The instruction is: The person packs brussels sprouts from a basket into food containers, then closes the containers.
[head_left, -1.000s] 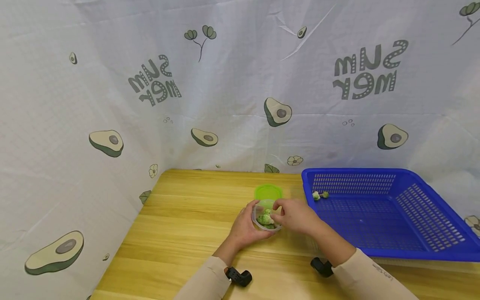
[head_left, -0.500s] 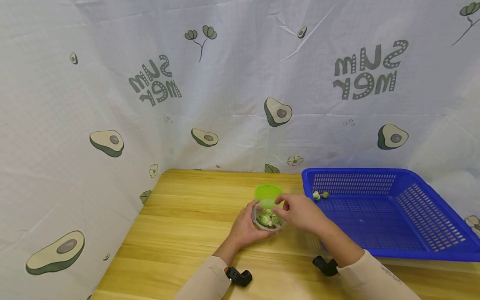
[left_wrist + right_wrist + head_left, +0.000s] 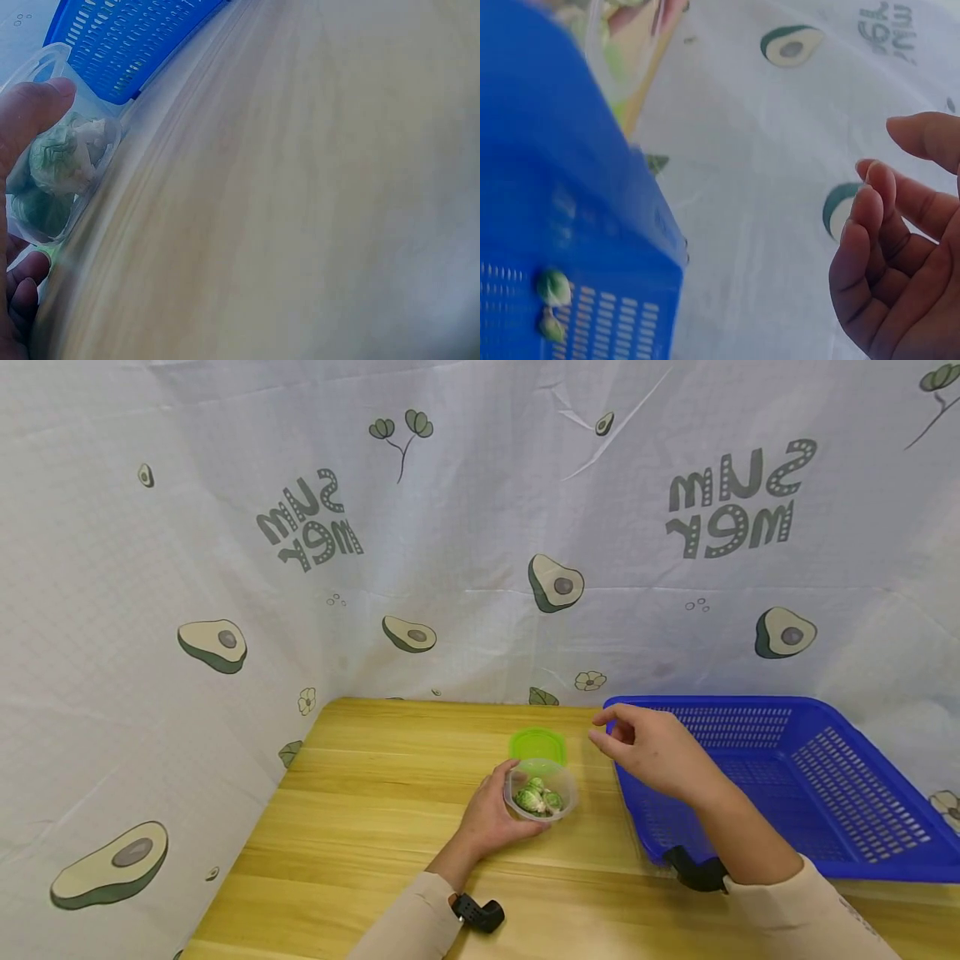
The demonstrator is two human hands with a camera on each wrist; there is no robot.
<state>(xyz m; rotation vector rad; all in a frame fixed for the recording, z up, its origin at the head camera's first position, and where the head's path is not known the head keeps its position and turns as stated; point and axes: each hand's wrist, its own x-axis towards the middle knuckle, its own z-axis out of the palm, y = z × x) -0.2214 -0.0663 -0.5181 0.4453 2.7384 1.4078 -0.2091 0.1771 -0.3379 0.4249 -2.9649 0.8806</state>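
My left hand point(image 3: 491, 814) grips a small clear plastic container point(image 3: 567, 795) from its left side, thumb and fingers round its wall. Several Brussels sprouts point(image 3: 531, 800) lie inside the container; the left wrist view also shows a sprout point(image 3: 56, 157) through the clear wall. My right hand point(image 3: 656, 750) hovers over the left end of a blue plastic basket point(image 3: 885, 810). Its thumb and loosely bent fingers stand apart with nothing between them, as the right wrist view confirms. Two small sprouts point(image 3: 553, 288) sit in the basket, hidden behind the hand in the head view.
A green round lid point(image 3: 537, 743) lies on the wooden table point(image 3: 375, 793), just behind the container. The basket takes up the table's right side. A white curtain point(image 3: 465, 527) with avocado prints hangs at the back and left.
My right hand has left the container, moving up and right to the basket's left end. A sprout shows where its fingers were. The left hand and container stay in place.
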